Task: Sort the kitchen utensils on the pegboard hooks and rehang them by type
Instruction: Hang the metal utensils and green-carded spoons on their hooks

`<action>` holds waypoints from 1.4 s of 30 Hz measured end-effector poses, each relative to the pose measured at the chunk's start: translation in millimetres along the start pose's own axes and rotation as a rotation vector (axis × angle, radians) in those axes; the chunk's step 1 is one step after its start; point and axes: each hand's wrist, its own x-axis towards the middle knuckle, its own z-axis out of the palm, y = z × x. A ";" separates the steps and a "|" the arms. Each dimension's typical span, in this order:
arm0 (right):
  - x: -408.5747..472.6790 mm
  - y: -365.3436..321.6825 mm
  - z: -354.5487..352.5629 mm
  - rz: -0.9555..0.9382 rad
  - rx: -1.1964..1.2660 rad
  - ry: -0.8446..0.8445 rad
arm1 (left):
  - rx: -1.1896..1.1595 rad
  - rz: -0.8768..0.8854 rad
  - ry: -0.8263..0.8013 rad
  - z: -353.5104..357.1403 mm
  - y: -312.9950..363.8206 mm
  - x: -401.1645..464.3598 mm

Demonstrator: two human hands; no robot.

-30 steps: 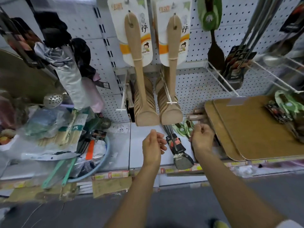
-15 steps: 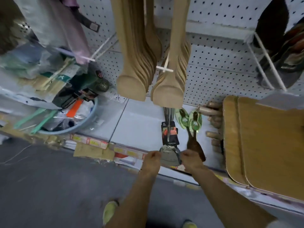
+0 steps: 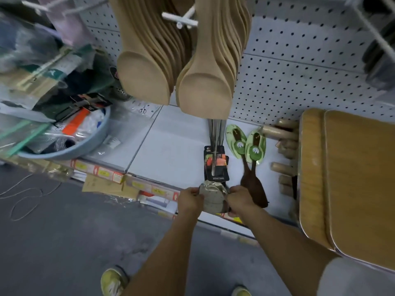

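Head view. We find the task's thing, a bundle of steel turners with flat shiny blades and long narrow handles [image 3: 214, 196], lying on the white shelf [image 3: 171, 150] with the blades at the front lip and the handles running back under the hanging tan wooden rice paddles [image 3: 205, 90]. A black and orange card sleeve [image 3: 216, 165] wraps the handles just behind the blades.

The left hand [image 3: 190, 200] grips the left edge of the blades and the right hand [image 3: 241, 199] grips the right edge; on both hands the fingers curl around the metal.

We judge the bundle stiff, moderately heavy and blade-heavy. The polished steel is likely slippery, and the thin edges call for care. The loose pieces may fan apart, so we recommend taking hold at the card sleeve, where they are bound together.

Just right of the bundle lie two dark brown wooden spatulas with green oval labels [image 3: 253, 167]. Further right stand tan wooden boards [image 3: 352, 178].
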 end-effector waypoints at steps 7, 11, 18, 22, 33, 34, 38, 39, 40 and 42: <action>-9.3 -5.1 1.7 -0.013 -0.014 0.076 | -0.106 -0.047 -0.022 -4.9 7.4 -7.2; -10.6 -9.1 -1.8 0.086 0.061 0.088 | -0.101 -0.078 -0.016 -7.7 6.3 -4.7; -24.7 -22.5 -13.3 0.123 0.238 0.058 | -0.206 -0.128 -0.077 -6.7 15.9 -13.3; -29.5 -29.2 -16.3 0.103 0.286 0.034 | -0.253 -0.087 -0.088 -5.2 18.5 -22.9; -78.4 -18.7 -50.0 -0.030 0.310 0.004 | -0.424 -0.069 -0.170 -4.2 15.1 -96.6; -87.3 -17.7 -56.4 -0.043 0.282 0.003 | -0.443 -0.081 -0.180 -4.9 15.6 -109.4; -123.3 -16.2 -77.3 -0.064 0.232 -0.053 | -0.523 -0.144 -0.218 -12.8 12.4 -151.7; -132.9 -15.9 -80.8 -0.056 0.214 -0.084 | -0.562 -0.165 -0.215 -16.5 10.7 -159.8; -142.5 -14.8 -83.4 -0.046 0.195 -0.117 | -0.602 -0.188 -0.202 -21.6 8.2 -166.0; -160.0 -11.7 -85.5 -0.031 0.171 -0.175 | -0.646 -0.209 -0.164 -34.8 4.2 -175.4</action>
